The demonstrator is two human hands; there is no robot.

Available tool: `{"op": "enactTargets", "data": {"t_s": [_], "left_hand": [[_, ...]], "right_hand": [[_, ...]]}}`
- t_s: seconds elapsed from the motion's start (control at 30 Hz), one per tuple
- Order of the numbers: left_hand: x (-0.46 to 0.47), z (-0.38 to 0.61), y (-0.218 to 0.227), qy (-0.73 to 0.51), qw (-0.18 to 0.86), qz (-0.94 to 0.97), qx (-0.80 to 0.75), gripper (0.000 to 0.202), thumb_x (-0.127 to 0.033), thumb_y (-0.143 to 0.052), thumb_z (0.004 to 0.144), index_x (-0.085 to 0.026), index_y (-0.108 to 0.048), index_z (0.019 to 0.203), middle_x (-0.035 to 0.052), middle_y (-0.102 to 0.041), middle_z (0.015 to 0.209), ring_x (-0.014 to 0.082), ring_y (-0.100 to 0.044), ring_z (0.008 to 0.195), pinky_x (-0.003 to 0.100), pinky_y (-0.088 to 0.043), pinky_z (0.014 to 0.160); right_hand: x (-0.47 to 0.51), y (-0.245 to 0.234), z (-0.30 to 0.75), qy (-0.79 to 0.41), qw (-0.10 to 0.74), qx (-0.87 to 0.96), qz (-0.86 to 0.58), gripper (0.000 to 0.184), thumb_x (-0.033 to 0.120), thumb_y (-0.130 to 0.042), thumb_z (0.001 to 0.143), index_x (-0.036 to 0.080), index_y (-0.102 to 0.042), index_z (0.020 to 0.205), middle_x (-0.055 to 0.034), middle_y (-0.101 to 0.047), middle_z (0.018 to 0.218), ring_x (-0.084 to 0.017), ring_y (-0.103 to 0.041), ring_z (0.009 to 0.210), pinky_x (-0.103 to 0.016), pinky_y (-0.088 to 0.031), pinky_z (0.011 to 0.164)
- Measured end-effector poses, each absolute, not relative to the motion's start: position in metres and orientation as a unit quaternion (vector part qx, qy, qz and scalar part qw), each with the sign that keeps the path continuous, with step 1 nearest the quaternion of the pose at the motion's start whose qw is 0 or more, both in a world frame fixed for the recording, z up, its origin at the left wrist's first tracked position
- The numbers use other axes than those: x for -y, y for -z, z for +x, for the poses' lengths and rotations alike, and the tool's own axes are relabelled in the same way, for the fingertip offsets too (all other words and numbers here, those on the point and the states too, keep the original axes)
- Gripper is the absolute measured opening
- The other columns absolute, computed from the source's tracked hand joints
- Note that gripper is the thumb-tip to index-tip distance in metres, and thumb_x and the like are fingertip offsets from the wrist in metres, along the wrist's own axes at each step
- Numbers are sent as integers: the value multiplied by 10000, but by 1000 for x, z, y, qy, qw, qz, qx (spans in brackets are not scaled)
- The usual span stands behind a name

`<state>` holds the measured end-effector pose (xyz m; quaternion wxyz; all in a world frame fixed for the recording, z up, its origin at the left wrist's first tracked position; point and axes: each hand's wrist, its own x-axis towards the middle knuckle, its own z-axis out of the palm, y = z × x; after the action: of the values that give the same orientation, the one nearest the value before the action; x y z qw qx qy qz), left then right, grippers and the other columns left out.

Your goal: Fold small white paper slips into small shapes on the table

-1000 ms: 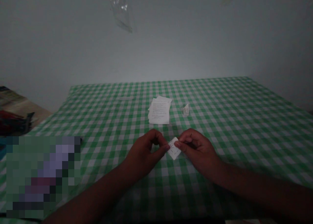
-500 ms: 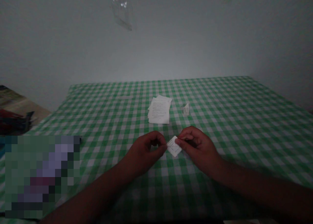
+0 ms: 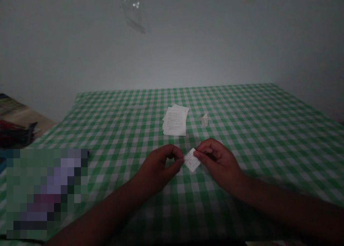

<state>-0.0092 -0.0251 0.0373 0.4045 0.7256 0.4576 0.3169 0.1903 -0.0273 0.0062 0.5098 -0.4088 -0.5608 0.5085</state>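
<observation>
A small folded piece of printed paper (image 3: 192,163), diamond-shaped as I see it, is held up between my two hands over the checked cloth. My left hand (image 3: 162,165) pinches its left corner between thumb and forefinger. On the opposite side, my right hand (image 3: 219,160) grips the upper right edge, the thumb lying on the printed face. Beyond the hands rests a loose stack of printed sheets (image 3: 176,122). Right of that stack stands another small folded paper (image 3: 204,120).
A green and white checked tablecloth (image 3: 113,131) covers the table, which meets a pale wall (image 3: 188,42). A clear plastic bag (image 3: 133,9) hangs there. At left lies a pixelated, unreadable area; beyond it are dark red items (image 3: 13,133). A faint pale strip (image 3: 137,106) lies far left.
The right fingers have shifted slightly on the paper, thumb a little higher and further right. Both hands keep their pinch; the stack and the standing folded paper have not moved.
</observation>
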Motion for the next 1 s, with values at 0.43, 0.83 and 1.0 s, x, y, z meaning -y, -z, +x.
{"op": "enactTargets", "data": {"t_s": [0.43, 0.83, 1.0], "left_hand": [[28, -9, -36, -321, 414, 723, -449, 49, -240, -563, 889, -198, -580, 871, 13, -619, 823, 159, -590, 789, 304, -493, 758], [26, -10, -33, -324, 419, 725, -441, 5, -192, -588, 858, -197, -587, 855, 2, -623, 822, 148, -582, 787, 295, -479, 765], [26, -11, -33, -323, 423, 722, -442, 13, -190, -585, 863, -202, -585, 868, 5, -624, 841, 153, -589, 810, 305, -481, 783]], "right_hand": [[28, -6, 190, -498, 506, 578, -403, 105, 278, -692, 852, 233, -597, 841, 30, -605, 755, -114, -594, 684, -232, -473, 597], [27, -4, 192, -478, 501, 597, -406, 106, 293, -692, 852, 239, -601, 856, 15, -622, 785, -128, -606, 703, -254, -491, 616], [27, -6, 193, -480, 499, 599, -403, 103, 273, -695, 850, 239, -598, 853, 21, -610, 784, -122, -605, 711, -245, -487, 624]]}}
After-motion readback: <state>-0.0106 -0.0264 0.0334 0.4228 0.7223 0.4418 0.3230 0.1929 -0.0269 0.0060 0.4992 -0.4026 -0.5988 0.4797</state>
